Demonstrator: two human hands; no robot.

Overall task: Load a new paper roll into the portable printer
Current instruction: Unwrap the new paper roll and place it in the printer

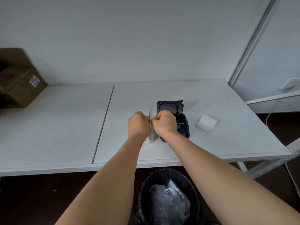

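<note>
Hands [138, 125] [164, 121] pinching white paper [152, 125], printer [177, 122] open

The printer [173, 120] is set on the surface [65, 135], lid raised at the back; a paper roll [206, 123] is placed to its right, a wrapped pack [151, 125] just beside it on the left; a box [17, 82] is seen far left; a bin [168, 197] is found below the near edge.
</note>
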